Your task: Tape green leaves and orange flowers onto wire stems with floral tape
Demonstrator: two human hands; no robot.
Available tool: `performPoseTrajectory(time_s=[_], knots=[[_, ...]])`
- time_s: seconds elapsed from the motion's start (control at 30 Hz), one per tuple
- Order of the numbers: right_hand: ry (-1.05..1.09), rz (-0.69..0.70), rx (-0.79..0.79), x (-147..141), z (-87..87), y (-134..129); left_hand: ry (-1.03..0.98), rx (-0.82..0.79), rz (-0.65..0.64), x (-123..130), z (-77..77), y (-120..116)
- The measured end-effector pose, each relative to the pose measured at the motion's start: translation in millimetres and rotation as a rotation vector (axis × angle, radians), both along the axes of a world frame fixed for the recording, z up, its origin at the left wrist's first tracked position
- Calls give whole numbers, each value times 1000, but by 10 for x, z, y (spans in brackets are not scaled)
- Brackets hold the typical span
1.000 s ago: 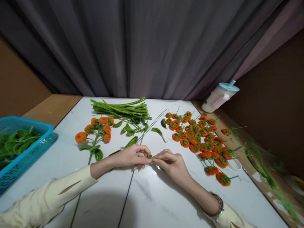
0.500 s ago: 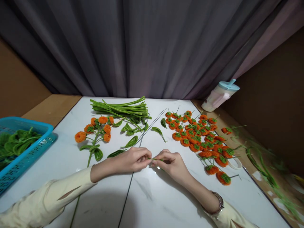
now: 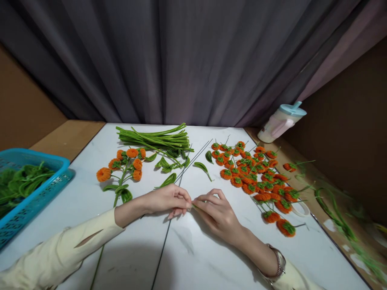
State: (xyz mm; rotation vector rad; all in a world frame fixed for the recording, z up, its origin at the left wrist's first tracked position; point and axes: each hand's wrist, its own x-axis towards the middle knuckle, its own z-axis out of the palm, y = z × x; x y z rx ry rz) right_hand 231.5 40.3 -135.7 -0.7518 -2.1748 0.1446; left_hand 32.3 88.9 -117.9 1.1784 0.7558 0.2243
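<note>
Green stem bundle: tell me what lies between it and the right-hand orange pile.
In the head view, thin dark rods and, nearer the pile, two loose green leaves lie between them.

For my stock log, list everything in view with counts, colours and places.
Table: one, white, centre
Green piece: one, green, mostly hidden, centre
Loose orange heads: dozens, orange and green, right
Flower spray: one, orange and green, left
Stem bundle: one, green, table's far side
Loose leaves: several, green, table middle
Basket of green leaves: one, blue, left
Cup: one, pale, blue-lidded, right
Ring: one, white, table's right edge
Strands: several, green, blurred, right
Wooden areas: two, brown, flanking table
Walls: two, brown, sides
Curtain: one or more, dark grey, behind
Bracelet: one, silver, lower right
Sleeves: two, cream, bottom corners
Left hand: one, bare, centre
Right hand: one, bare, centre
</note>
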Motion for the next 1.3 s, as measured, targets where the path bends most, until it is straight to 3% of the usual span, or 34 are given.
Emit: performPoseTrajectory(time_s=[0.27, 0.37, 0.47, 0.6, 0.7, 0.8, 0.9, 1.13, 1.3], knots=[[-122, 13, 262, 34, 65, -49, -76, -482, 25, 27, 45, 19], [-256, 27, 347, 67, 101, -69, -90, -669, -16, 27, 30, 52], [-297, 58, 386, 85, 109, -72, -88, -734, -88, 28, 8, 72], [-177, 54, 329, 49, 68, -46, -4, -471, -58, 31, 14, 57], [-30, 25, 187, 13, 38, -26, 40, -273, 10, 25, 44, 39], [77, -7, 22, -4, 22, -12, 92, 52, 34, 8, 71, 20], [156, -27, -110, -13, 9, -4, 161, 289, -3, -9, 77, -9], [273, -47, -315, -37, -6, -14, 196, 508, -91, -11, 134, -63], [292, -38, -415, -20, 5, -8, 195, 1006, -187, -46, 167, -104]])
